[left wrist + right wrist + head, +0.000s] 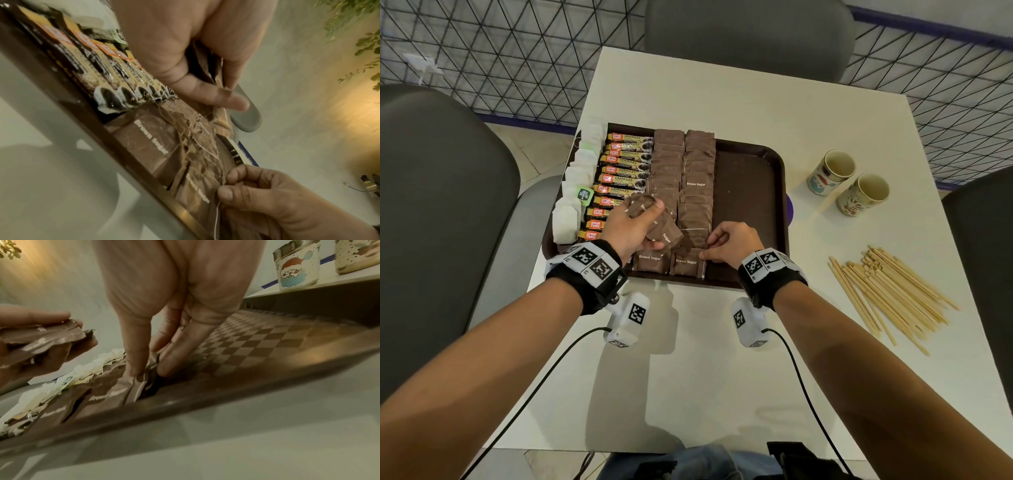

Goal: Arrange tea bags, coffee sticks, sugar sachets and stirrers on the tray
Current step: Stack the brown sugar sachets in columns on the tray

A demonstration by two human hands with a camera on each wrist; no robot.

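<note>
Two columns of flat brown paper sugar sachets [697, 178] are laid overlapping down the middle of the dark brown plastic tray [751, 178], beside a column of yellow-and-black foil coffee sticks [625, 171] and, along the tray's left edge, a row of white paper tea bags [577, 178]. A small stack of loose sachets [654, 222] is held in the left hand [628, 229], thumb on top and fingers curled beneath, above the near end of the left sugar column. The right hand [732, 241] is lowered onto the near end of the right column, where the edge of one sachet [135, 386] is pinched between thumb and forefinger, apparently as it is tucked into line. The right part of the tray floor is bare. The pale wooden stirrers [890, 291] are piled on the white table [722, 359] to the right of the tray, near two printed paper cups [847, 183], and have not been placed.

The sachets can be judged light, thin and crinkly, limp at the sealed margins and firmer over the granules. A grip by a short edge or corner suits single placement, though the glossy paper may slip in the fanned stack, so firm thumb pressure is needed there. The laid rows are easily disturbed by a brushing finger. The stirrers look stiff and light, and are best gathered as a bundle around the middle.
</note>
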